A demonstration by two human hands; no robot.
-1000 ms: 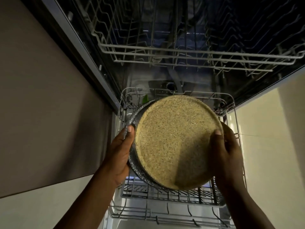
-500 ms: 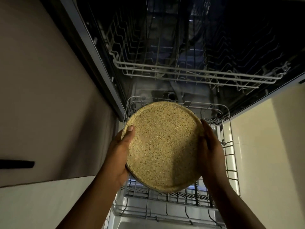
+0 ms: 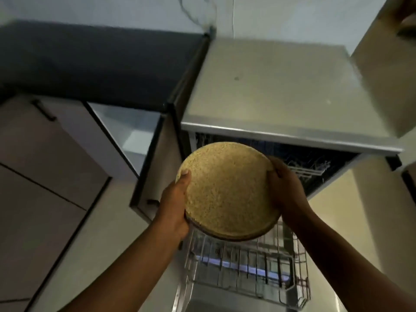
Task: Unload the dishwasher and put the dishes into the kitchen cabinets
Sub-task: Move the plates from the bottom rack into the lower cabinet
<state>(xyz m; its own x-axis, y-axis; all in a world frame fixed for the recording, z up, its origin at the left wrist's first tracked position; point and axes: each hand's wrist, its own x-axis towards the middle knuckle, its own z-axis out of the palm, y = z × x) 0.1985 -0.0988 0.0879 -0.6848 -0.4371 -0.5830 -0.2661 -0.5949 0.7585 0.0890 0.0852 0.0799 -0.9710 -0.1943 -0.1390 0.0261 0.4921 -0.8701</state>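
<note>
Hands [image 3: 174, 206] gripping speckled plate [image 3: 227, 190]

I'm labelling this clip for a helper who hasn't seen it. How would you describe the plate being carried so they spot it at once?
Find the open dishwasher with its lower rack pulled out. Above that rack, the left hand and right hand hold a round plate by its edges. It is the only dish visible, speckled tan with a dark rim.
</note>
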